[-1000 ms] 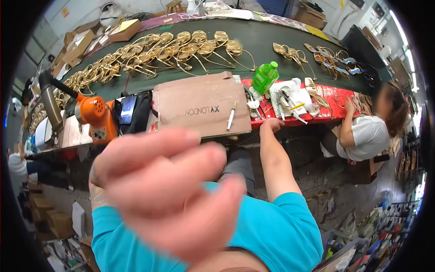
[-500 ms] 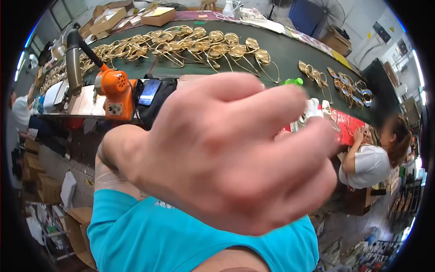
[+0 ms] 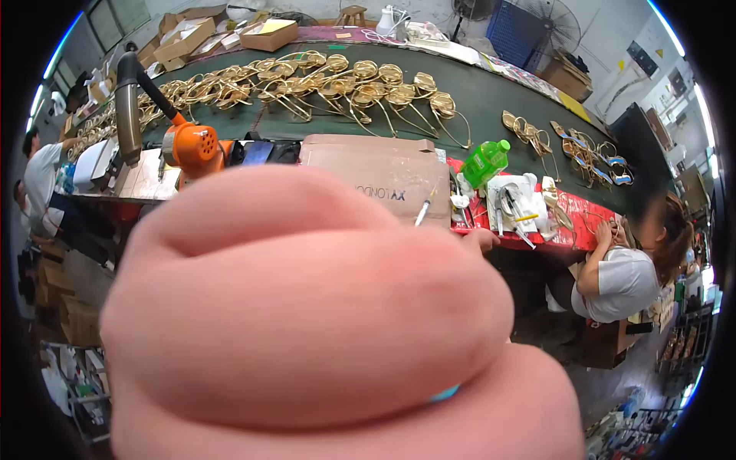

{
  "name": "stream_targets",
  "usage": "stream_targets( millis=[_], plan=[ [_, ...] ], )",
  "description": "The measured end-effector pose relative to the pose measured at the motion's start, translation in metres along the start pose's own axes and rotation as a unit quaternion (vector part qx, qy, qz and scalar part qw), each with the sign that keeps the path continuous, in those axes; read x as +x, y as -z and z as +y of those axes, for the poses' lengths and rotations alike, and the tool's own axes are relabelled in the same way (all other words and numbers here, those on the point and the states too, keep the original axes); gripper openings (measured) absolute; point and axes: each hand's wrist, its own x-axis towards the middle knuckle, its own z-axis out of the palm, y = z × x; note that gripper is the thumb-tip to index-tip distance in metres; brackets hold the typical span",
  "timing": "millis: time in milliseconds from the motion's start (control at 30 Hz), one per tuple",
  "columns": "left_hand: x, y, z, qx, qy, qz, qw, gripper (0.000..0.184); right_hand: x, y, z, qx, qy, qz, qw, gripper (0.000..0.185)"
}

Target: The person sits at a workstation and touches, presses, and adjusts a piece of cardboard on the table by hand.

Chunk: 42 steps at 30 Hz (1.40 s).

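Note:
My left hand [image 3: 307, 307] looms very close to the camera with its fingers curled together and covers much of the lower view. Whether anything is inside it is hidden. Behind it, a small part of my right hand [image 3: 483, 239] shows at the front edge of the red bench cover [image 3: 579, 215]; its fingers cannot be made out. Near it lie a syringe [image 3: 424, 211] on a brown cardboard sheet [image 3: 368, 157], a green bottle [image 3: 485, 163] leaning at a tilt, and a white cloth [image 3: 506, 192] with syringes and a yellow stick [image 3: 527, 218].
Gold strappy sandals [image 3: 368, 92] lie in rows on the green belt [image 3: 491, 115], with blue-trimmed ones [image 3: 586, 157] further right. An orange machine [image 3: 194, 146] with a hose stands left. A person in white [image 3: 625, 280] works at the right, another [image 3: 42, 180] at the far left.
My left hand has come closer to the camera and lower in view, with its fingers curled. The cardboard sheet, syringe, bottle and part of my right hand show again.

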Motion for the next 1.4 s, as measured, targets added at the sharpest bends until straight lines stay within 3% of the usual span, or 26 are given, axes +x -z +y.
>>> stream_targets(
  millis=[267,433,500,567,600,667,733,800,833,900,967,1067,1133,1233,1300,1367,1400],
  plan=[
    [0.003,-0.016,-0.008,0.008,-0.041,-0.018,0.999,0.031,0.001,0.014,-0.003,0.009,0.020,-0.003,1.000,0.049],
    [0.003,-0.031,-0.021,0.015,-0.070,-0.030,0.997,0.028,0.015,0.019,-0.005,0.050,-0.035,-0.032,0.998,0.048],
    [-0.007,-0.044,-0.044,0.017,-0.079,-0.037,0.996,0.027,0.074,0.017,-0.009,0.021,-0.147,-0.183,0.972,0.041],
    [-0.003,-0.044,-0.038,0.024,-0.083,-0.043,0.995,0.026,0.112,0.012,-0.007,-0.015,-0.252,-0.329,0.910,0.033],
    [0.004,-0.042,-0.026,0.028,-0.083,-0.046,0.995,0.026,0.102,0.012,-0.004,-0.018,-0.252,-0.330,0.910,0.033],
    [0.008,-0.044,-0.019,0.036,-0.088,-0.052,0.994,0.025,0.047,0.014,0.004,0.012,-0.126,-0.159,0.979,0.045],
    [0.015,-0.048,-0.016,0.044,-0.103,-0.057,0.992,0.024,0.003,0.009,0.000,0.052,0.006,0.015,0.999,0.057],
    [0.015,-0.046,-0.018,0.067,-0.099,-0.070,0.990,0.023,0.019,0.007,0.006,0.116,-0.131,-0.065,0.982,0.059],
    [0.017,-0.042,-0.021,0.085,-0.099,-0.071,0.989,0.023,0.012,-0.005,0.013,0.109,-0.126,-0.079,0.983,0.059],
    [0.023,-0.035,-0.021,0.124,-0.100,-0.067,0.985,0.022,-0.043,0.009,-0.001,-0.027,0.071,0.034,0.997,0.045],
    [-0.009,-0.065,-0.077,0.031,-0.148,-0.080,0.985,0.017,-0.080,0.030,-0.008,-0.152,0.267,0.159,0.938,0.031],
    [-0.098,-0.097,-0.192,0.114,-0.056,-0.140,0.982,0.017,-0.071,0.036,-0.001,-0.145,0.279,0.140,0.939,0.031],
    [-0.169,-0.098,-0.261,0.215,0.175,-0.230,0.933,0.021,-0.067,0.039,0.000,-0.138,0.285,0.128,0.940,0.032],
    [-0.283,-0.083,-0.354,0.287,0.218,-0.210,0.909,0.027,-0.066,0.043,0.003,-0.124,0.298,0.110,0.940,0.032],
    [-0.328,-0.066,-0.368,0.296,0.299,-0.258,0.870,0.025,-0.063,0.041,0.003,-0.114,0.312,0.088,0.939,0.032],
    [-0.326,-0.067,-0.359,0.263,0.331,-0.231,0.876,0.023,-0.053,0.041,0.013,-0.102,0.335,0.048,0.935,0.033],
    [-0.331,-0.071,-0.366,0.187,0.312,-0.219,0.905,0.018,-0.048,0.038,0.021,-0.093,0.352,0.016,0.931,0.033]
  ],
)
